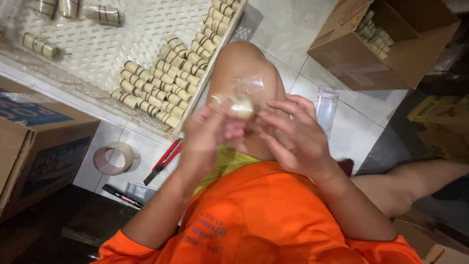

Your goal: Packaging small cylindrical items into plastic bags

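Observation:
Both my hands meet above my raised knee. My left hand (pixel 207 131) holds a small pale roll (pixel 240 106) that sits partly inside a clear plastic bag (pixel 250 89). My right hand (pixel 293 134) pinches the same bag from the other side, its fingers spread over the bag's edge. The hands are blurred by motion. I wear an orange shirt.
A white perforated tray (pixel 112 44) at the upper left holds several striped pale rolls (pixel 161 80) in rows. A cardboard box (pixel 386 41) with wrapped rolls stands upper right. A stack of clear bags (pixel 326 105), a tape roll (pixel 113 157), a red cutter (pixel 165 159) and a marker (pixel 122 196) lie on the tiled floor. Another cardboard box (pixel 39 146) stands left.

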